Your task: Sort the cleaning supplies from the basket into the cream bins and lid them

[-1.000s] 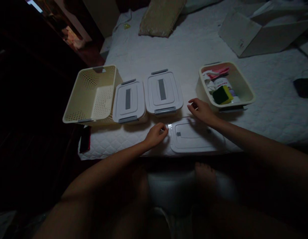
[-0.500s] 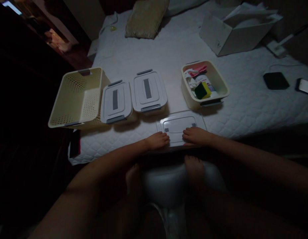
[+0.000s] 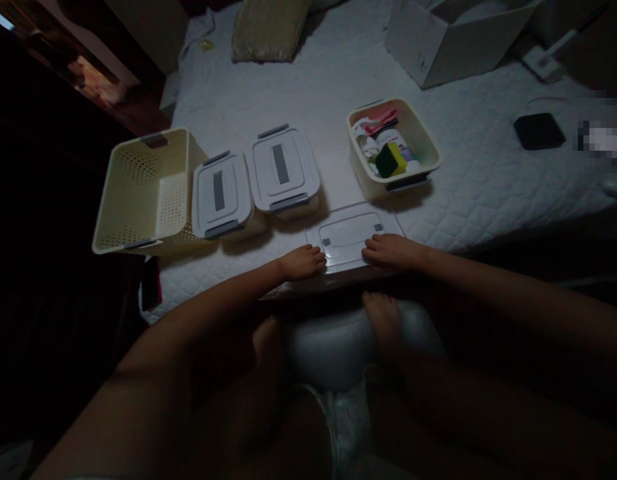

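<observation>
My left hand [image 3: 304,261] lies palm down at the near left corner of a white plastic lid [image 3: 351,230], its fingers extended over the edge. On the near right part of that lid rests my right hand [image 3: 386,251], fingers laid out on the surface. Neither hand appears to be wrapped around anything. Behind the lid stands an open cream bin [image 3: 423,143] holding a green and yellow sponge [image 3: 391,161], a white bottle [image 3: 388,138] and pink cloth-like items [image 3: 381,121].
Two lidded boxes [image 3: 222,193] [image 3: 286,167] with grey clips stand left of the lid, beside a perforated cream basket [image 3: 173,200]. A white carton [image 3: 428,47], a cushion [image 3: 268,30] and a black pad [image 3: 538,131] lie on the quilted bed [image 3: 463,207]. A dark phone [image 3: 151,283] lies front left.
Both hands have come down from above the lid onto its near edge, the right one moving toward me. The view has shifted right. In the last half second the hands have stayed in place.
</observation>
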`<state>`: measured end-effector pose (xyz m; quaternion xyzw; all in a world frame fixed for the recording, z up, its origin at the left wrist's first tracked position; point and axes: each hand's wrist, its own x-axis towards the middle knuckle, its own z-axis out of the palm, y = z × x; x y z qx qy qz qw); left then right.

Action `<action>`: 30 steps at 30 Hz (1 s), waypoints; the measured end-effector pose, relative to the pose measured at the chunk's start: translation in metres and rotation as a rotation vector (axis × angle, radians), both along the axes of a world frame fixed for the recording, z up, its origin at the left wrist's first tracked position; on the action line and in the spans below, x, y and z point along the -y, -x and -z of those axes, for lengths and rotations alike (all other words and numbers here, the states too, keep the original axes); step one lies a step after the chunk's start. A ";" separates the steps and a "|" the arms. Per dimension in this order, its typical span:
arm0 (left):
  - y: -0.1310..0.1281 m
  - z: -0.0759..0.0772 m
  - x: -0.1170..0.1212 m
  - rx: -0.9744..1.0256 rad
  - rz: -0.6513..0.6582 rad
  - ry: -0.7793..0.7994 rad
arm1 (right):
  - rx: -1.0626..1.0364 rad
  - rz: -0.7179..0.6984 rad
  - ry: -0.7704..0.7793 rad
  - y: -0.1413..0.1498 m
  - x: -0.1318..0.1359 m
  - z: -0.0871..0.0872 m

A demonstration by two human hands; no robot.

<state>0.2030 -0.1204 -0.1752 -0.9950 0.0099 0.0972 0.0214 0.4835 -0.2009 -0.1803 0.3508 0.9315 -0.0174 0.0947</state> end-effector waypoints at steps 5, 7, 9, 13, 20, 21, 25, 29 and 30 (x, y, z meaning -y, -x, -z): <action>-0.005 -0.022 -0.001 0.028 -0.045 0.007 | -0.007 0.055 -0.078 -0.006 0.005 -0.018; -0.008 -0.032 -0.001 0.009 -0.084 -0.008 | -0.023 0.080 -0.124 -0.008 0.007 -0.023; -0.010 -0.041 -0.004 0.001 -0.140 -0.029 | -0.041 0.107 -0.174 -0.011 0.008 -0.029; -0.015 -0.058 -0.017 0.111 -0.305 0.000 | -0.103 0.240 -0.259 -0.016 0.007 -0.043; -0.041 -0.090 -0.050 0.576 -0.580 0.120 | -0.388 0.593 -0.336 -0.030 -0.010 -0.075; -0.046 -0.093 -0.054 0.638 -0.598 0.151 | -0.428 0.624 -0.346 -0.032 -0.014 -0.079; -0.066 -0.101 -0.073 0.839 -0.640 0.307 | -0.546 0.673 -0.373 -0.041 -0.020 -0.093; -0.085 -0.106 -0.091 0.940 -0.651 0.417 | -0.619 0.720 -0.377 -0.049 -0.023 -0.103; -0.090 -0.108 -0.095 0.948 -0.646 0.431 | -0.630 0.736 -0.381 -0.051 -0.024 -0.105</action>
